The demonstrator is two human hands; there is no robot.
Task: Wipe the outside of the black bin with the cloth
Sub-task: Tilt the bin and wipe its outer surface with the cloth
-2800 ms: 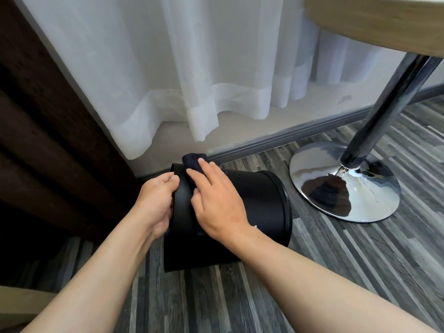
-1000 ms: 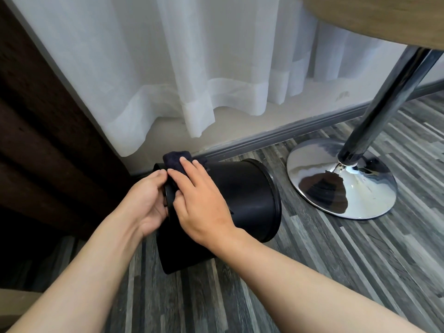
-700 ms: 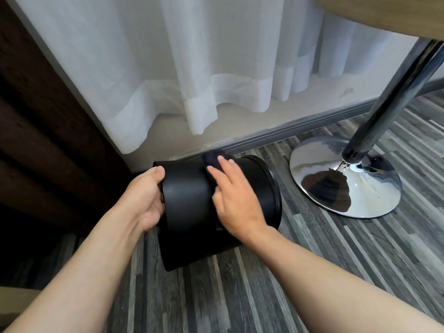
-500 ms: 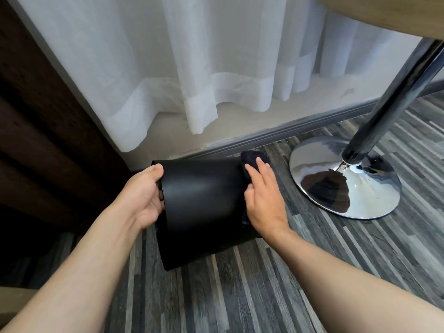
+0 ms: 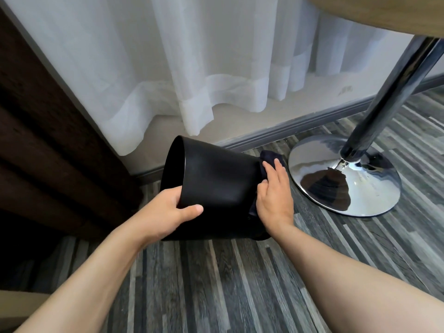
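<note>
The black bin (image 5: 216, 179) lies tipped on its side on the floor, its open mouth facing left and its base to the right. My left hand (image 5: 168, 210) grips the rim at the near left, thumb on the outer wall, fingers inside. My right hand (image 5: 274, 191) presses the dark cloth (image 5: 270, 156) flat against the bin's right end. Most of the cloth is hidden under that hand; a fold sticks out above the fingers.
A chrome table base (image 5: 346, 174) with its slanted pole (image 5: 394, 82) stands just right of the bin. A white curtain (image 5: 204, 68) and a grey skirting board (image 5: 288, 133) run behind. A dark wooden panel (image 5: 48, 145) fills the left. Striped grey flooring (image 5: 216, 284) lies in front.
My right hand slid the cloth along the bin's wall from the left end to the right end. The left hand shifted to grip the rim, and the bin's mouth tilted up.
</note>
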